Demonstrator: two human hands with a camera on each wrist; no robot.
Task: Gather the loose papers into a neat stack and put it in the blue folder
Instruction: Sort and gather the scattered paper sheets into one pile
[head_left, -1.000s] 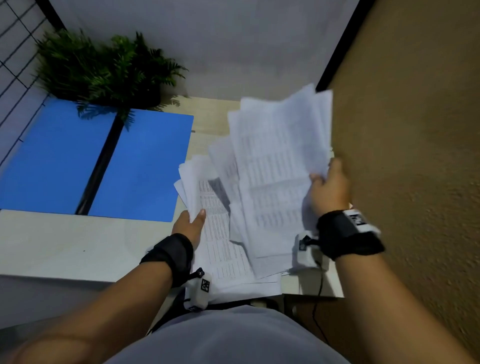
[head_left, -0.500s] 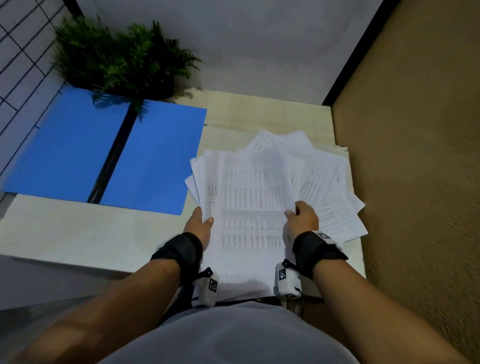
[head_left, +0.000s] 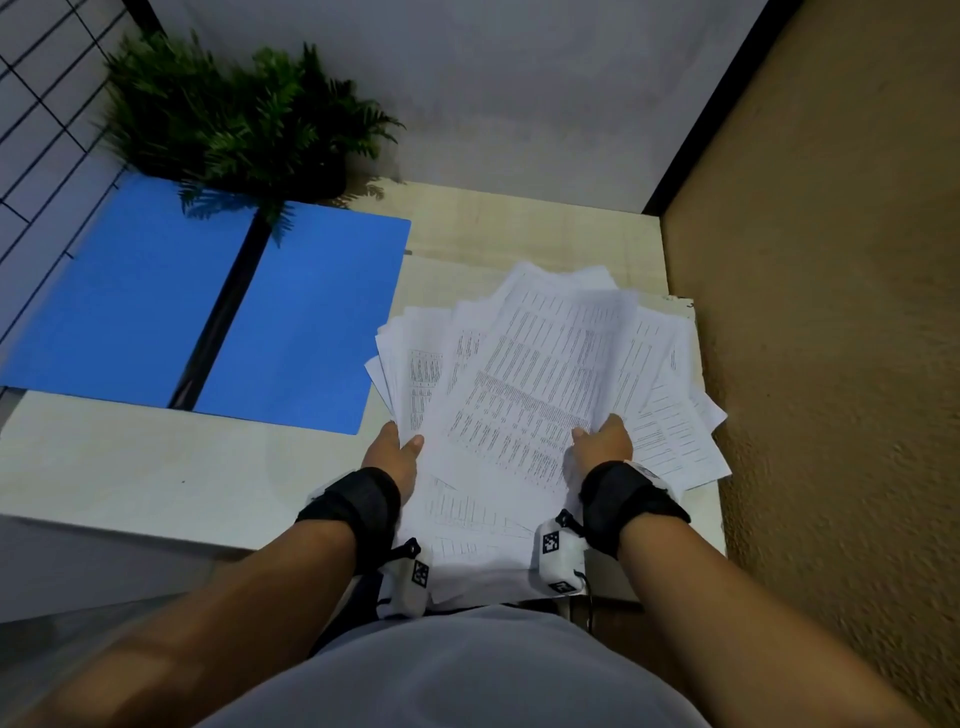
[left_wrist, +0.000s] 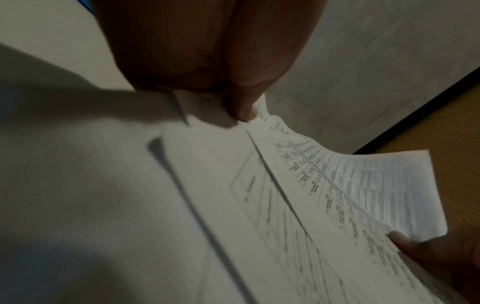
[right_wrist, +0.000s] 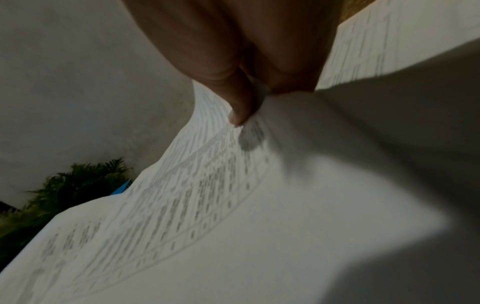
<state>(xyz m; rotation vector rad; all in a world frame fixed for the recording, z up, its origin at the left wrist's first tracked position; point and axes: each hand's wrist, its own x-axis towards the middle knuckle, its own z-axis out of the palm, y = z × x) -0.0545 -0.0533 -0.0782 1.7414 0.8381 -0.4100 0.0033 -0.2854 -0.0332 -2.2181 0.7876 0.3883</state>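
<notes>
My left hand (head_left: 393, 453) pinches the near left edge of the papers (head_left: 540, 395), thumb on top and fingers beneath the sheets; the left wrist view shows the thumb tip pressed on the sheet edge. My right hand (head_left: 602, 441) pinches the near right side of the same papers, thumb on top, the paper bowing upward beside it in the right wrist view. The papers are thin white sheets printed with dense rows of small tabular text, fanned out unevenly with corners projecting at several angles; they lie over the right part of the table (head_left: 130, 467), a pale, smooth, wood-grain surface, and overhang its near edge. The blue folder (head_left: 291, 332) lies open and flat to the left of the papers, two matte rectangular leaves with rounded corners joined by a dark glossy spine; its right leaf is just beside the leftmost sheets, contact not determinable. A green fern-like plant (head_left: 234, 119) stands at the folder's far edge, fronds overhanging it. A rough-textured tan wall (head_left: 831, 312) borders the table on the right.
</notes>
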